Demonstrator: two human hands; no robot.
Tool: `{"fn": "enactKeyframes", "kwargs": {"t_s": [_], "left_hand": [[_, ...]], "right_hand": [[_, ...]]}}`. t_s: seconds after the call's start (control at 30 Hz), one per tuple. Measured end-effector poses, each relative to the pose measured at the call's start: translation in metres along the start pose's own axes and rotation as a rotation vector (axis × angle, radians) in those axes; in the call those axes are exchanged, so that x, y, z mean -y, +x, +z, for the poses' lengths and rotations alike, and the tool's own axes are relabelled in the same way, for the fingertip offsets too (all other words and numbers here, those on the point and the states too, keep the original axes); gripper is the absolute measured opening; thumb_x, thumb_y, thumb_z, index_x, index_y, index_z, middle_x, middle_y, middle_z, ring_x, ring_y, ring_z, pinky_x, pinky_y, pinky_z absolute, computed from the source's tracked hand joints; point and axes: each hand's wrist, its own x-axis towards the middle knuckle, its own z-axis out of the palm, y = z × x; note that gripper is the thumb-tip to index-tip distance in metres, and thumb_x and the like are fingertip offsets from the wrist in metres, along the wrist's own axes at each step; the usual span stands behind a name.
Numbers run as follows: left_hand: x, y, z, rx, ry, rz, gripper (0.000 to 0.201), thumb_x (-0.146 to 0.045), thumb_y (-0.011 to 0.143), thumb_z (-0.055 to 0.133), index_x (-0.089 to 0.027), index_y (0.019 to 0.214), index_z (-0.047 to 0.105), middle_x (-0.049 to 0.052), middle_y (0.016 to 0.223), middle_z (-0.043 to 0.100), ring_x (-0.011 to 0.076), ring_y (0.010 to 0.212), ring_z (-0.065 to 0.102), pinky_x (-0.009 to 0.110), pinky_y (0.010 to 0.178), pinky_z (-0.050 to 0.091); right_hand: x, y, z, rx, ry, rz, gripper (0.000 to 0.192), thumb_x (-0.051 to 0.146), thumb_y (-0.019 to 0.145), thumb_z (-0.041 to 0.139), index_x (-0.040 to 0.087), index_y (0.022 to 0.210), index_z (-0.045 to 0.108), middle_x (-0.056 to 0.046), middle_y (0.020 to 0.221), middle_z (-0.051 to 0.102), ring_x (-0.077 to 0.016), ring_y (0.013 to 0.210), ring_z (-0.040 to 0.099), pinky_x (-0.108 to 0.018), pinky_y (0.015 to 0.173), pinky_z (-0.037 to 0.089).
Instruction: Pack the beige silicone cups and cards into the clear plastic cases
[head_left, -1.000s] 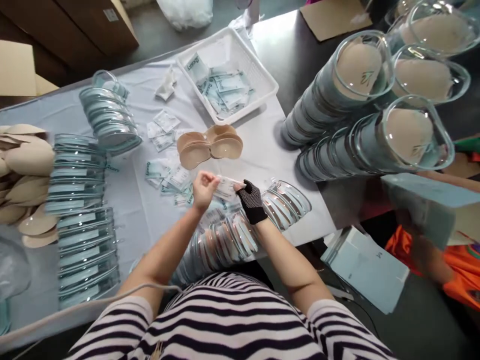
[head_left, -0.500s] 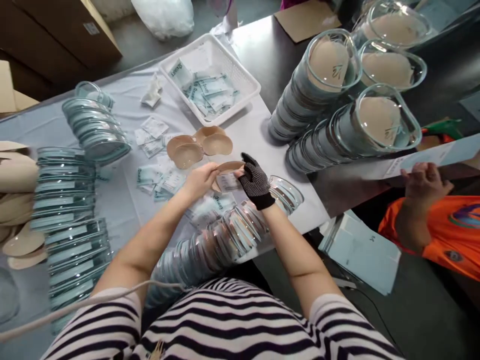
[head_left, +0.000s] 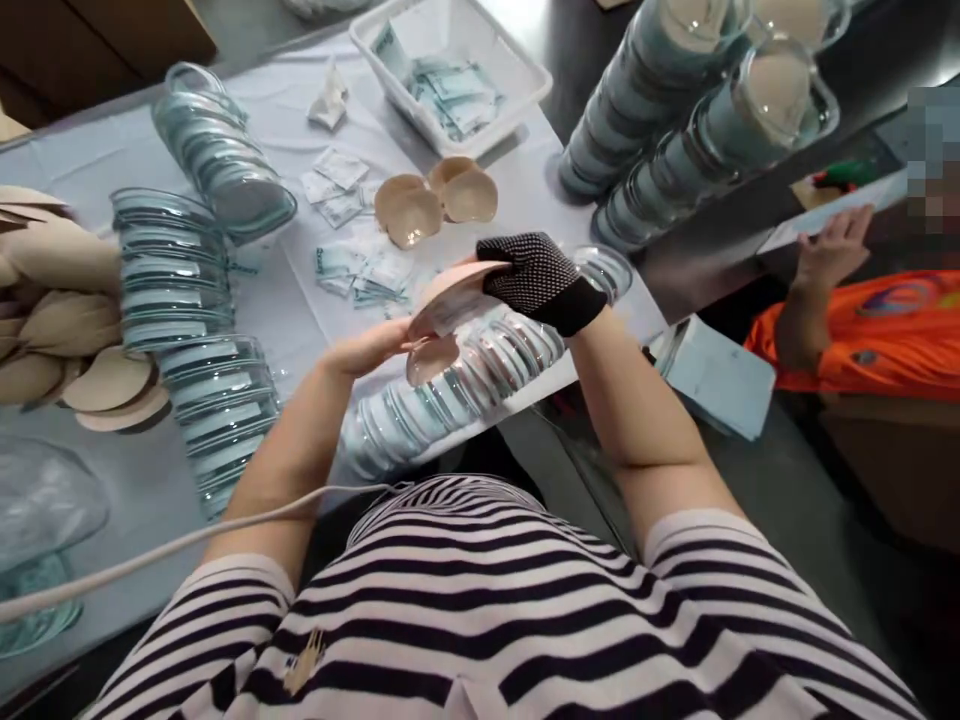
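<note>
My bare left hand grips the left edge of a beige stick-on bra, its fingers partly hidden behind it. My right hand, in a black dotted glove, pinches the far right edge of the same bra. One cup is tilted up between the hands, and a second cup hangs below it. Just under them runs a leaning row of clear plastic cases. Beyond the hands, more beige bra cups lie on the white cloth, with printed packets to their left.
A white basket with packets stands at the back. Tall stacks of filled cases rise at the right. On the left are more clear cases and a pile of beige cups. A co-worker in an orange shirt is at far right.
My view has tipped down and shifted left. The held bra is nearer to me and turned, showing more of its cup. The co-worker's hand has opened on the pale sheet.
</note>
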Motion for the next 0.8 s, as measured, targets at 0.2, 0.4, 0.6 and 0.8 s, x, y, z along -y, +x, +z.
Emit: {"fn": "enactKeyframes", "kwargs": {"t_s": [0.2, 0.4, 0.6, 0.8], "left_hand": [[0.079, -0.065, 0.035, -0.108, -0.61, 0.085, 0.088, -0.087, 0.082, 0.026, -0.021, 0.132, 0.057, 0.014, 0.132, 0.063, 0.0351, 0.119, 0.061, 0.055, 0.096, 0.052], [0.104, -0.11, 0.06, -0.144, -0.901, -0.156, 0.071, -0.076, 0.081, 0.049, -0.031, 0.135, 0.054, 0.007, 0.137, 0.06, 0.0318, 0.124, 0.059, 0.054, 0.096, 0.052], [0.114, -0.108, 0.067, -0.26, -0.875, -0.628, 0.044, -0.054, 0.081, 0.06, -0.02, 0.108, 0.066, 0.007, 0.089, 0.073, 0.0262, 0.082, 0.071, 0.047, 0.082, 0.058], [0.121, -0.073, 0.068, -0.219, -0.158, -0.104, 0.052, -0.067, 0.088, 0.046, -0.022, 0.098, 0.07, 0.009, 0.111, 0.071, 0.0286, 0.115, 0.062, 0.044, 0.103, 0.048]], "right_hand": [[0.055, -0.111, 0.091, 0.07, -0.14, 0.012, 0.039, 0.032, 0.086, 0.067, 0.024, 0.124, 0.067, -0.007, 0.128, 0.066, -0.0271, 0.124, 0.059, -0.041, 0.105, 0.05], [0.081, -0.214, 0.116, 0.274, -0.283, -0.18, 0.055, 0.038, 0.084, 0.069, 0.021, 0.135, 0.06, -0.011, 0.155, 0.042, -0.0288, 0.145, 0.037, -0.045, 0.119, 0.036], [0.067, -0.263, 0.132, 0.208, -0.315, 0.102, 0.068, 0.046, 0.085, 0.063, 0.023, 0.148, 0.047, -0.011, 0.153, 0.045, -0.0309, 0.139, 0.046, -0.042, 0.115, 0.042], [0.023, -0.262, 0.115, -0.141, -0.215, 0.377, 0.035, 0.033, 0.089, 0.052, 0.019, 0.118, 0.068, -0.013, 0.113, 0.073, -0.0287, 0.11, 0.068, -0.04, 0.098, 0.054]]}}
